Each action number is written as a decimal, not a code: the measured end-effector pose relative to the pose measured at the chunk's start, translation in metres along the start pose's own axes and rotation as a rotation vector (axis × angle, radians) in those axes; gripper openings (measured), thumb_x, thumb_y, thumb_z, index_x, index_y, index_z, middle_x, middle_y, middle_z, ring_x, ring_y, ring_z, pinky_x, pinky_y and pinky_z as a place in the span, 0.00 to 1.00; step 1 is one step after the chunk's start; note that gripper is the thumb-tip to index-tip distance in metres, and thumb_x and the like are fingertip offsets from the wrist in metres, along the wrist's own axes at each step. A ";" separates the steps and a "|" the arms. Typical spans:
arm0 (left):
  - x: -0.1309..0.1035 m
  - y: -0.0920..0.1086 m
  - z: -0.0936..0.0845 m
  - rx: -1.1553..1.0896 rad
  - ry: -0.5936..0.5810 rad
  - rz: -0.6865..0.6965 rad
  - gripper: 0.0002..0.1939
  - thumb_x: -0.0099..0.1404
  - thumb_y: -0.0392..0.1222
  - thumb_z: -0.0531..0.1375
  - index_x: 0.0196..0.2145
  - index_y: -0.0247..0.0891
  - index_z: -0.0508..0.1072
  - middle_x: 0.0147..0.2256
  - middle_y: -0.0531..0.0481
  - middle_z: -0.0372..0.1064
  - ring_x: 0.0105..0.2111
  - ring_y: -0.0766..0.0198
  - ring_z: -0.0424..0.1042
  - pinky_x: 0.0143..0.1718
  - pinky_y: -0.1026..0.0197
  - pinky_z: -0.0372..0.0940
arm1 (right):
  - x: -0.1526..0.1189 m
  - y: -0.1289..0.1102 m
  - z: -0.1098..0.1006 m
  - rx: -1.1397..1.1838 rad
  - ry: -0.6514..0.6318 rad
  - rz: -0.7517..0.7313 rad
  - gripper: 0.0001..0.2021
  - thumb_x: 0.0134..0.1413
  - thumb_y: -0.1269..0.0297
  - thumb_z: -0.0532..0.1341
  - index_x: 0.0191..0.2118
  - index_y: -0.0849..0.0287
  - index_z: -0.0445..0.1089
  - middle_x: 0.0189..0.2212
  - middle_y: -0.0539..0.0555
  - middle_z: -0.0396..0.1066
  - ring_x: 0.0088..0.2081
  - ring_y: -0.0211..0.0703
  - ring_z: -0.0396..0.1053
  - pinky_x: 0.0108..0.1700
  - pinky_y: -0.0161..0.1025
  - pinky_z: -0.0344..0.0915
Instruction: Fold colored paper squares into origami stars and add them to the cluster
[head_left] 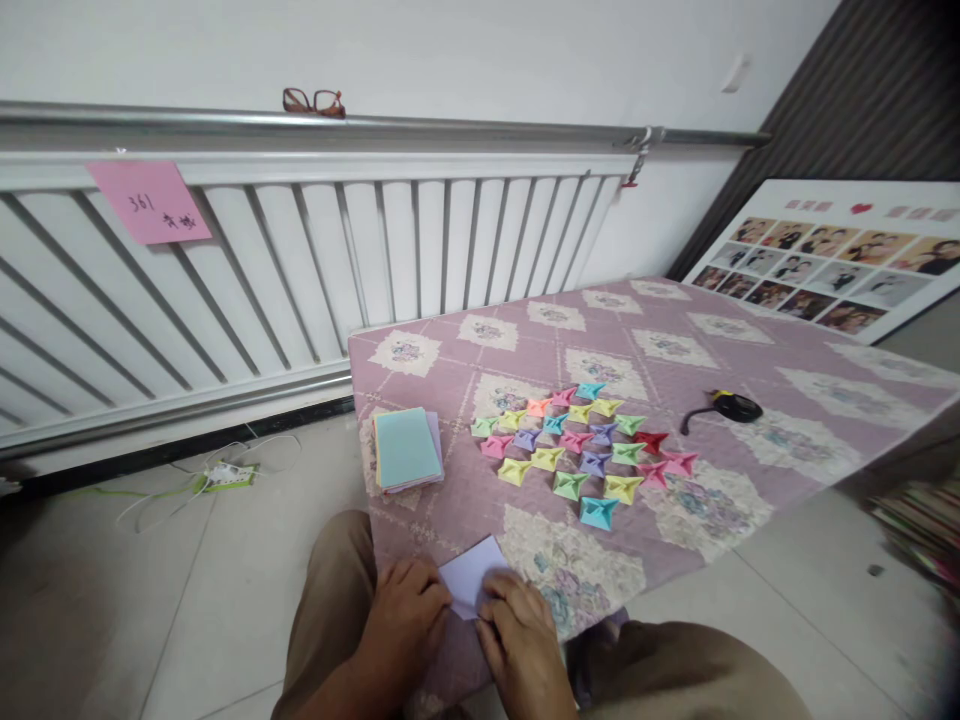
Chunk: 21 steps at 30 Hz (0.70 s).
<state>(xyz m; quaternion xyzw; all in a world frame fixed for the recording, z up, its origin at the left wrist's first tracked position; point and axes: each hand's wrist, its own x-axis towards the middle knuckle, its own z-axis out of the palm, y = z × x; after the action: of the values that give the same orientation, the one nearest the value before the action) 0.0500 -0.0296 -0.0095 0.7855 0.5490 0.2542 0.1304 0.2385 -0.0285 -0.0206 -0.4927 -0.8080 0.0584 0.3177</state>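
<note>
A lavender sheet of paper (474, 572) lies at the near edge of the table, between my two hands. My left hand (409, 610) has its curled fingers on the sheet's left edge. On the right side, my right hand (521, 625) presses its fingers onto the same sheet, covering its lower right part. To the upper left rests a stack of coloured paper (407, 448) with a light blue sheet on top. Several small folded paper shapes (576, 441) in pink, yellow, green, purple, blue and red stand in slanting rows beyond my right hand.
The table (465, 510) has a purple patterned cloth. A black tape measure (736, 406) lies at the right. Behind are a radiator (427, 240) and glasses (313, 102) on a pipe. A photo board (832, 250) leans at the right. A power strip (229, 477) is on the floor.
</note>
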 end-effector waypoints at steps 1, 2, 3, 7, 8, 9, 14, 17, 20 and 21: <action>0.001 0.000 -0.001 -0.011 -0.008 -0.044 0.07 0.59 0.31 0.59 0.32 0.43 0.72 0.35 0.52 0.69 0.38 0.59 0.64 0.41 0.54 0.53 | 0.000 0.000 0.000 -0.003 0.004 0.004 0.07 0.52 0.74 0.57 0.33 0.53 0.67 0.41 0.52 0.71 0.47 0.50 0.67 0.51 0.50 0.59; 0.002 0.001 -0.003 -0.019 -0.017 -0.080 0.06 0.60 0.32 0.59 0.31 0.42 0.72 0.35 0.52 0.69 0.38 0.59 0.64 0.41 0.54 0.53 | 0.000 0.000 -0.001 -0.009 0.009 0.012 0.06 0.53 0.73 0.57 0.32 0.53 0.67 0.41 0.53 0.71 0.48 0.50 0.67 0.50 0.50 0.59; 0.003 0.001 -0.004 -0.027 -0.021 -0.109 0.06 0.60 0.32 0.59 0.30 0.42 0.72 0.35 0.52 0.68 0.38 0.58 0.64 0.41 0.53 0.53 | 0.001 0.000 -0.001 -0.018 0.013 0.023 0.05 0.54 0.72 0.57 0.32 0.53 0.67 0.40 0.53 0.71 0.47 0.51 0.66 0.49 0.49 0.60; 0.008 0.004 -0.007 -0.037 -0.029 -0.176 0.05 0.60 0.34 0.59 0.29 0.42 0.72 0.35 0.52 0.68 0.39 0.58 0.64 0.43 0.52 0.52 | 0.004 0.000 0.002 -0.074 0.000 0.091 0.04 0.55 0.68 0.59 0.29 0.54 0.67 0.38 0.54 0.70 0.45 0.52 0.66 0.46 0.48 0.61; 0.009 0.004 -0.007 -0.034 -0.029 -0.192 0.04 0.60 0.35 0.59 0.29 0.42 0.72 0.35 0.51 0.69 0.39 0.58 0.64 0.43 0.52 0.52 | 0.004 -0.001 0.003 -0.089 -0.005 0.108 0.05 0.54 0.68 0.60 0.29 0.54 0.66 0.37 0.54 0.70 0.44 0.52 0.66 0.45 0.47 0.61; 0.010 0.005 -0.007 -0.029 -0.030 -0.209 0.04 0.60 0.36 0.59 0.29 0.41 0.72 0.35 0.51 0.69 0.39 0.58 0.64 0.43 0.52 0.52 | 0.005 -0.001 0.003 -0.105 -0.012 0.125 0.05 0.54 0.68 0.60 0.28 0.55 0.66 0.36 0.54 0.69 0.43 0.52 0.66 0.44 0.47 0.61; 0.017 0.007 -0.006 0.009 -0.060 -0.293 0.05 0.60 0.40 0.60 0.27 0.41 0.72 0.34 0.51 0.68 0.39 0.57 0.64 0.44 0.52 0.51 | 0.008 -0.001 0.006 -0.153 -0.033 0.180 0.08 0.52 0.68 0.62 0.25 0.55 0.65 0.34 0.54 0.68 0.40 0.52 0.65 0.41 0.46 0.60; 0.020 0.008 -0.007 0.047 -0.073 -0.324 0.06 0.60 0.41 0.61 0.26 0.41 0.71 0.33 0.52 0.68 0.38 0.57 0.63 0.43 0.52 0.51 | 0.009 0.000 0.006 -0.173 -0.035 0.189 0.08 0.51 0.67 0.63 0.24 0.55 0.65 0.32 0.54 0.68 0.38 0.51 0.65 0.39 0.45 0.59; 0.022 0.009 -0.007 0.071 -0.077 -0.328 0.06 0.60 0.41 0.61 0.25 0.40 0.70 0.32 0.52 0.67 0.37 0.57 0.63 0.43 0.52 0.51 | 0.011 0.000 0.004 -0.186 -0.038 0.193 0.09 0.51 0.65 0.64 0.24 0.55 0.64 0.30 0.53 0.67 0.36 0.50 0.64 0.38 0.44 0.58; 0.021 0.009 -0.007 0.072 -0.074 -0.324 0.07 0.60 0.40 0.60 0.25 0.40 0.70 0.32 0.52 0.67 0.37 0.57 0.63 0.43 0.52 0.51 | 0.011 0.000 0.003 -0.186 -0.037 0.192 0.09 0.52 0.65 0.63 0.24 0.55 0.64 0.30 0.53 0.67 0.36 0.50 0.64 0.38 0.44 0.57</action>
<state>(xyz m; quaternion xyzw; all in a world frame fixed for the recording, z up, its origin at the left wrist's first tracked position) 0.0595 -0.0137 0.0063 0.6998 0.6720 0.1807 0.1616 0.2334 -0.0182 -0.0182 -0.5938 -0.7650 0.0223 0.2483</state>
